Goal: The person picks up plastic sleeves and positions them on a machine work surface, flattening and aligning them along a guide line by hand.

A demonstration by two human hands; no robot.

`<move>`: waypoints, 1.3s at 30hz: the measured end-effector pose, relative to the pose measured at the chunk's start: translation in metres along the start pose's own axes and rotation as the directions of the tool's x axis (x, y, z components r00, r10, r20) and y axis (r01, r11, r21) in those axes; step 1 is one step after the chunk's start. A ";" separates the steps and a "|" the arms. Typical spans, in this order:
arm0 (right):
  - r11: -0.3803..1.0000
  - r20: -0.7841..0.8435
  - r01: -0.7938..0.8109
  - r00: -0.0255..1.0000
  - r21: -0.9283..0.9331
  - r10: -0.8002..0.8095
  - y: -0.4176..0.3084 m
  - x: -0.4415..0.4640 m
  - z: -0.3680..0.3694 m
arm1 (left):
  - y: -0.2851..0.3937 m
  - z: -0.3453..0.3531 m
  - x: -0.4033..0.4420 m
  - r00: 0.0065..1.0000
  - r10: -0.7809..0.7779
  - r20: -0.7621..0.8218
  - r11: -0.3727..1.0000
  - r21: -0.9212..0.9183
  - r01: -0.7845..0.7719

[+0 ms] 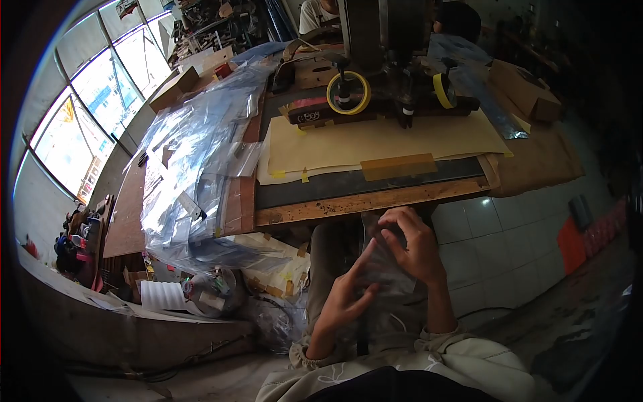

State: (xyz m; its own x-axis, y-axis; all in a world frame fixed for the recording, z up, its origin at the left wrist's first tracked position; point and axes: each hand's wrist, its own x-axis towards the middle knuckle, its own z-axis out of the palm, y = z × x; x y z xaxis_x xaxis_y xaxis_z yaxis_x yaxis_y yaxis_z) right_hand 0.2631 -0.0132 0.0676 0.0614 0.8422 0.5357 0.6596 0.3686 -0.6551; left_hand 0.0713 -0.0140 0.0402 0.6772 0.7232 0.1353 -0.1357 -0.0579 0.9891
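Note:
My left hand (346, 296) is low over my lap, its fingers stretched up and right and its thumb apart. Just above and to its right, my right hand (412, 244) has bent fingers and a thumb close to them, at a piece of clear plastic film (398, 273). The film hangs between both hands; its exact edges are hard to make out. The left fingertips come near the right thumb. In front of the hands is the wooden front edge (375, 201) of a worktable, with pale sheets (395, 142) on its dark surface.
A machine head (402, 80) with yellow tape rolls (366, 94) stands over the sheets. Clear plastic sheets (194, 154) cover the table's left side. A cardboard box (522, 90) is at the right. A person (315, 17) is partly visible behind the table.

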 end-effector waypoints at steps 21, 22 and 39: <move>0.999 -0.144 0.027 0.989 -0.033 -0.031 -0.002 0.005 0.000 | 0.007 -0.001 -0.002 1.000 -0.002 0.028 0.997 0.080 -0.001; 0.997 -0.147 0.051 0.987 -0.065 -0.060 -0.004 0.005 -0.001 | 0.008 -0.001 -0.002 0.999 0.005 0.032 0.994 0.105 -0.008; 0.869 0.070 0.249 0.968 -0.428 -0.242 -0.026 -0.014 -0.008 | -0.009 0.000 0.010 0.957 0.013 -0.290 0.972 0.230 0.056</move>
State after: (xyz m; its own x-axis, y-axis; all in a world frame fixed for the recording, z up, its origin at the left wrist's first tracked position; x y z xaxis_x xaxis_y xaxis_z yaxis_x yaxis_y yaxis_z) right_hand 0.2516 -0.0377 0.0813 -0.1531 0.7533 0.6396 0.9092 0.3609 -0.2075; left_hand 0.0792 -0.0066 0.0322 0.4368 0.8908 0.1256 0.0724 -0.1739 0.9821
